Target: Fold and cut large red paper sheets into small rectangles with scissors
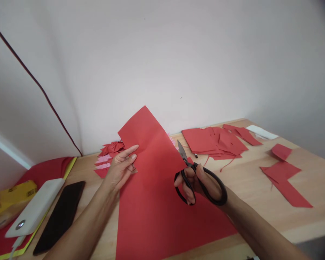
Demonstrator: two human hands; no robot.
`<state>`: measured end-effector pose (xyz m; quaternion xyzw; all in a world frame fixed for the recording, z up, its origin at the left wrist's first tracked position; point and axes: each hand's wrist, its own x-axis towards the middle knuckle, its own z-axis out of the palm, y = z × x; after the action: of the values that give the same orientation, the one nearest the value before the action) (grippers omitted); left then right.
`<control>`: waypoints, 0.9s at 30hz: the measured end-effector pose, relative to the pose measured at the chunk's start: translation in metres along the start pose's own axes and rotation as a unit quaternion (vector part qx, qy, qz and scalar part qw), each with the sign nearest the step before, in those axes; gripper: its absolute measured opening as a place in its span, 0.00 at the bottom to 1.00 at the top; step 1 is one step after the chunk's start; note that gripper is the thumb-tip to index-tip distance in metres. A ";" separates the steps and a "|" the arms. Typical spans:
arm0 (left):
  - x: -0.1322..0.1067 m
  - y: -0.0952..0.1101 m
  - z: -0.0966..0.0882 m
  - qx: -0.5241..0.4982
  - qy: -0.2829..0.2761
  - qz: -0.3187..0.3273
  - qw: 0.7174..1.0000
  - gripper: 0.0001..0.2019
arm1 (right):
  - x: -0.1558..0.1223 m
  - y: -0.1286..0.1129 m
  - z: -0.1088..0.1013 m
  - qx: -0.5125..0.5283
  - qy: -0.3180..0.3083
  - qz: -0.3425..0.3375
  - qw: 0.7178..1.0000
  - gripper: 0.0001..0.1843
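Note:
A large red paper sheet rises from the wooden table toward the wall. My left hand pinches its left edge, fingers pressed along the paper. My right hand is closed through the black handles of a pair of scissors. The blades point up and left and meet the sheet's right edge.
Red paper pieces lie stacked at the back right, with more red scraps to the right and red and pink scraps at the back left. A black phone, a white power bank and a yellow pack sit at left.

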<state>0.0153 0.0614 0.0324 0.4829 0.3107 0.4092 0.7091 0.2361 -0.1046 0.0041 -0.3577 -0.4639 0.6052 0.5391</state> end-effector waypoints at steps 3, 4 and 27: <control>-0.001 -0.001 -0.001 -0.001 -0.001 -0.006 1.000 0.20 | 0.000 0.006 -0.001 0.002 0.003 -0.034 0.999 0.41; -0.001 -0.001 -0.001 -0.002 -0.002 -0.006 1.000 0.20 | 0.001 0.008 -0.001 0.003 0.000 -0.044 0.999 0.40; 0.005 -0.019 -0.006 -0.066 -0.031 -0.014 0.997 0.17 | -0.001 -0.007 0.005 0.015 -0.010 -0.039 0.999 0.42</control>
<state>0.0179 0.0647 0.0118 0.4432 0.2672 0.4038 0.7544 0.2334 -0.1063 0.0122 -0.3247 -0.4739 0.5943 0.5628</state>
